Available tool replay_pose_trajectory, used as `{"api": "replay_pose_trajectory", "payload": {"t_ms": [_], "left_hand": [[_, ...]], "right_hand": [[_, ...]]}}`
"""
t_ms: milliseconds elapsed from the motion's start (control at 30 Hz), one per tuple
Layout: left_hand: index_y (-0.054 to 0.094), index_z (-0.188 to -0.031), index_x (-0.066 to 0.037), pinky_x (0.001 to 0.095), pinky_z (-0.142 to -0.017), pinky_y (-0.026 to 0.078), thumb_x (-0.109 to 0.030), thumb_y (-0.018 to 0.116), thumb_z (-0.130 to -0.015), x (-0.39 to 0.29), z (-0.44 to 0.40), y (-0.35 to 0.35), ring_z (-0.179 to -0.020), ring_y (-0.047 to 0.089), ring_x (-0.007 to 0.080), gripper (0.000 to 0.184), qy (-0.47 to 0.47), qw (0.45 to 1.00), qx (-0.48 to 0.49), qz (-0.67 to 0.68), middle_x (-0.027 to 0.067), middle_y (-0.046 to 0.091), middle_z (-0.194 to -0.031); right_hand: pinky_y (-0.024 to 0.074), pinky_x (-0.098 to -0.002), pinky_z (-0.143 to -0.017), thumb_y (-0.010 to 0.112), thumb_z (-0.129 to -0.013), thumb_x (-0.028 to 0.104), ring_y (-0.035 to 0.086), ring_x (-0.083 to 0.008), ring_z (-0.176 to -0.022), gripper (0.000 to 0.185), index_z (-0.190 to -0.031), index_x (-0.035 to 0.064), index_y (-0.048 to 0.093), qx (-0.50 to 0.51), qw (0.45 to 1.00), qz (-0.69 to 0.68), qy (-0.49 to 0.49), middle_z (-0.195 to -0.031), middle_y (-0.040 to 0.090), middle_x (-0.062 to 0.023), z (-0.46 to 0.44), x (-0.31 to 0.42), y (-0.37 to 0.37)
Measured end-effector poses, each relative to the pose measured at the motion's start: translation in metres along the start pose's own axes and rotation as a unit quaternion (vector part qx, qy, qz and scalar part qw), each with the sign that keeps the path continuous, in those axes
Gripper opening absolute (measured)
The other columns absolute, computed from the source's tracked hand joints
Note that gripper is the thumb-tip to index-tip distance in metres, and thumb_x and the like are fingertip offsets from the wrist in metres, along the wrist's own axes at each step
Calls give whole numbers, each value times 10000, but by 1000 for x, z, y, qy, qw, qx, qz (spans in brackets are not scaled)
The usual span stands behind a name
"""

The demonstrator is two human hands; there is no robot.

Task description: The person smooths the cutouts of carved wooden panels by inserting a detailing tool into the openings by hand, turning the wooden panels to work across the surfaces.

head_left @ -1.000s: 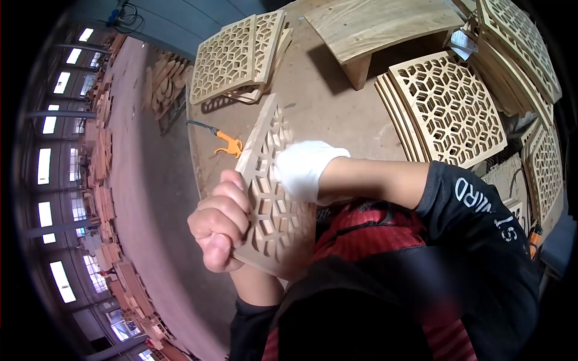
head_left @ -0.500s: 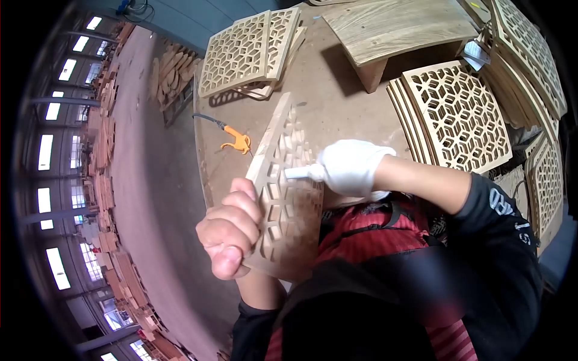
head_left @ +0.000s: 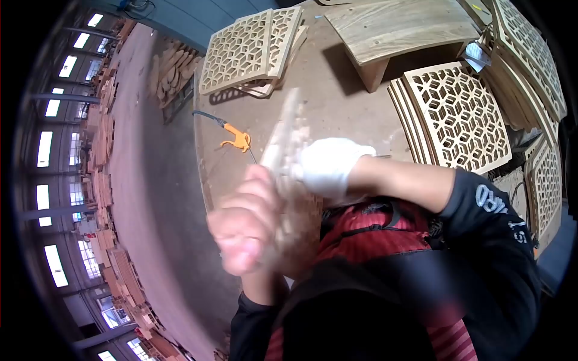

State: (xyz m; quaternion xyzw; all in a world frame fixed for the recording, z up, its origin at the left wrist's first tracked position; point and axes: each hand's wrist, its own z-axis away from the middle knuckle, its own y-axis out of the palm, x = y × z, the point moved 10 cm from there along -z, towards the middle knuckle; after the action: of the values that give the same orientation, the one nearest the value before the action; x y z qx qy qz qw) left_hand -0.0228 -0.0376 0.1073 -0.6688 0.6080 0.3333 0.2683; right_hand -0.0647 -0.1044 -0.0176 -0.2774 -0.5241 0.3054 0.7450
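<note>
Our left hand (head_left: pixel 244 219) grips a panel (head_left: pixel 298 219). Our gloved right hand (head_left: pixel 330 167) is beside it — we cannot tell its grip.

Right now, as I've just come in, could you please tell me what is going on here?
A person is handling a wooden lattice panel, which looks blurred. Their bare left hand grips its edge, and the white-gloved right hand is close by its patterned face; whether that hand holds anything cannot be made out. An orange air gun lies on the worktable, with stacked lattice panels to the right.
</note>
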Motion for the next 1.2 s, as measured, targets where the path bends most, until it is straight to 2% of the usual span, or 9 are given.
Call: {"api": "replay_pose_trajectory", "payload": {"t_ms": [33,133,367,567,700,800,900,1033,1200], "left_hand": [[460,-520,-156,330,-681,306,-273,554,-761,1,-3,4,-561,393,151,284,-16,999,20,-36,-12,473,-505],[455,-523,-155,329,-684,307,-266,547,-764,-4,2,-4,-557,391,152,280,-14,999,23,-19,-13,471,-508],[456,-534,-136,329,-664,304,-257,540,-762,1,-5,2,-549,387,147,271,-30,997,10,-64,-24,467,-504],[511,-521,-97,355,-699,318,-243,573,-662,-5,12,-31,-530,415,197,213,12,997,-61,36,33,498,-499],[446,-543,-145,330,-680,297,-259,521,-783,3,-10,9,-567,390,152,276,1,998,57,-38,-21,470,-518],[434,-531,-155,334,-710,311,-263,523,-790,-1,-3,-7,-566,391,148,295,-2,1000,2,-19,-22,466,-508],[444,-503,-133,347,-710,329,-255,540,-731,-7,13,-41,-522,385,165,276,29,992,-120,18,0,468,-480],[419,-550,-167,351,-906,347,-279,484,-801,-8,23,-61,-618,406,160,282,29,984,-176,25,-24,452,-522],[443,-550,-156,395,-1053,310,-282,478,-803,-13,20,-55,-717,439,180,285,27,985,-160,-60,3,503,-556]], "right_hand": [[523,-470,-743,542,-942,288,661,-403,-829,321,-1185,118,663,-4,1000,-10,-3,-900,680,-213,-6,1,2],[538,-435,-779,537,-861,120,674,-373,-879,256,-1042,43,701,28,999,-27,34,-965,695,-205,1,0,6],[546,-419,-785,540,-875,134,678,-374,-903,250,-1015,6,703,13,1000,3,9,-949,693,-209,-7,3,0],[554,-420,-772,552,-844,99,682,-349,-924,373,-1197,162,655,50,998,40,25,-1012,704,-159,17,-1,-10],[551,-435,-760,559,-823,111,680,-377,-884,239,-1003,65,710,-24,999,-16,33,-966,705,-177,-6,-7,-5],[552,-442,-746,561,-827,107,681,-381,-855,239,-1001,69,722,-40,999,-6,-32,-939,700,-197,-5,3,3],[532,-470,-735,582,-850,244,679,-400,-820,244,-879,42,716,57,991,-7,119,-843,698,-219,31,-20,-9],[526,-452,-659,558,-897,268,674,-373,-699,255,-880,45,681,-98,992,37,70,-709,669,-200,55,-21,-48],[535,-421,-604,580,-901,276,666,-328,-658,231,-917,84,707,-110,990,88,-9,-698,659,-153,53,15,-47]]}}
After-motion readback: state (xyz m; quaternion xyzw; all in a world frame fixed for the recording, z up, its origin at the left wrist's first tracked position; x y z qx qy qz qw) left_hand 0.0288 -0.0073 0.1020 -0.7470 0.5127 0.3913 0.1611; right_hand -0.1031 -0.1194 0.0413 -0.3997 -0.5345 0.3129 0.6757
